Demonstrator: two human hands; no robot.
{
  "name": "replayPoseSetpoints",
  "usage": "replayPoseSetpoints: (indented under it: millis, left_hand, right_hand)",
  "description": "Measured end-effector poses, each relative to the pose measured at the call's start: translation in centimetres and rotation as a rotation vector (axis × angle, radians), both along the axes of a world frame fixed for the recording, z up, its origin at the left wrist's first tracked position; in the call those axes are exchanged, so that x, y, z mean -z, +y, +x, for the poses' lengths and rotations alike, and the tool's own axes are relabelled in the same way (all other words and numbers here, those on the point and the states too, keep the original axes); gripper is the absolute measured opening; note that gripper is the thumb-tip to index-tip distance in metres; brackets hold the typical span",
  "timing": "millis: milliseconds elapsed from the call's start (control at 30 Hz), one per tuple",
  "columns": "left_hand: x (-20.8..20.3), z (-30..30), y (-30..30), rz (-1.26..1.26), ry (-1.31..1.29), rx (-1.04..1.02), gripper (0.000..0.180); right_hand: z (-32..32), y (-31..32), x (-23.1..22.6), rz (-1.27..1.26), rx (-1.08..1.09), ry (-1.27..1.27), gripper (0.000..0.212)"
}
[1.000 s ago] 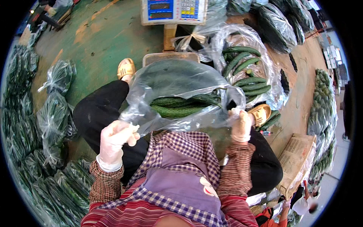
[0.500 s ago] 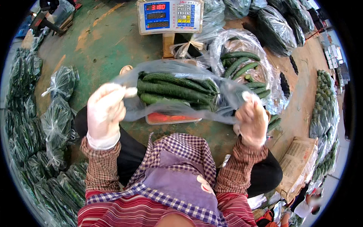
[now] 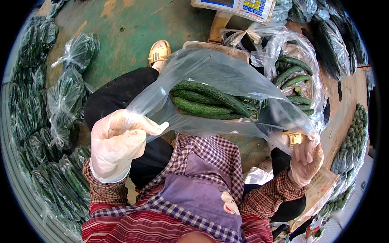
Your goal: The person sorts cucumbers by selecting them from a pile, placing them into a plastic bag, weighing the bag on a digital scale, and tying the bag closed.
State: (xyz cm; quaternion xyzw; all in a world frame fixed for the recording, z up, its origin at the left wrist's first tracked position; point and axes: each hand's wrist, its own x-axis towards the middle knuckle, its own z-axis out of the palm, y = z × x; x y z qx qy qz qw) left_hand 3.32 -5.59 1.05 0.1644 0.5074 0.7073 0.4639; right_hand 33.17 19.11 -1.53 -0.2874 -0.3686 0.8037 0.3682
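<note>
Between my hands a clear plastic bag (image 3: pixel 158 97) is stretched sideways, with several dark green cucumbers (image 3: pixel 210 99) lying in its middle. My left hand (image 3: pixel 117 143), in a white glove, pinches one end of the bag with thumb and fingers together. At the other end, my gloved right hand (image 3: pixel 306 160) grips the gathered plastic, its fingers curled in. Behind the bag, a weighing scale's tray (image 3: pixel 239 53) is partly covered by the plastic.
The scale's display panel (image 3: pixel 239 6) stands at the far side. An open bag of loose cucumbers (image 3: pixel 293 73) lies to the right. Tied bags of cucumbers (image 3: pixel 67 97) line the left, and a box (image 3: pixel 318 186) sits at the lower right.
The bag has been lifted off the scale toward me and pulled wider, my right hand going right and down. The view has shifted, so the scale now appears farther up and right.
</note>
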Motion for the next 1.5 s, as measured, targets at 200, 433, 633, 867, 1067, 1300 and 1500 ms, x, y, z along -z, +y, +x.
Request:
replayPoseSetpoints:
  millis: [200, 433, 633, 867, 1067, 1300, 1500]
  left_hand:
    - [-0.4, 0.1, 0.1, -0.071, -0.056, -0.108, 0.019]
    - [0.3, -0.6, 0.0, 0.041, -0.094, -0.027, 0.02]
    - [1.0, 0.6, 0.8, 0.055, -0.04, -0.111, 0.02]
    - [0.8, -0.6, 1.3, -0.158, -0.076, -0.254, 0.026]
    - [1.4, -0.3, 1.3, -0.022, -0.135, -0.119, 0.025]
    - [2.7, 0.9, 2.3, -0.072, -0.16, -0.004, 0.024]
    - [6.4, 4.4, 5.8, -0.118, -0.372, 0.123, 0.03]
  right_hand:
    - [-1.9, -0.6, -0.5, 0.437, 0.335, -0.748, 0.021]
    - [-17.5, -7.3, 6.4, 1.257, -0.354, -0.888, 0.012]
    - [-21.6, -11.8, 18.5, 1.663, -0.981, -1.435, 0.013]
    - [-15.6, -8.0, 13.2, 1.363, -0.381, -0.93, 0.034]
    - [-13.0, -8.1, 11.7, 1.34, -0.321, -0.814, 0.046]
    - [-12.7, -7.9, 10.5, 1.342, -0.192, -0.639, 0.047]
    - [-12.7, -8.3, 10.1, 1.414, -0.193, -0.627, 0.048]
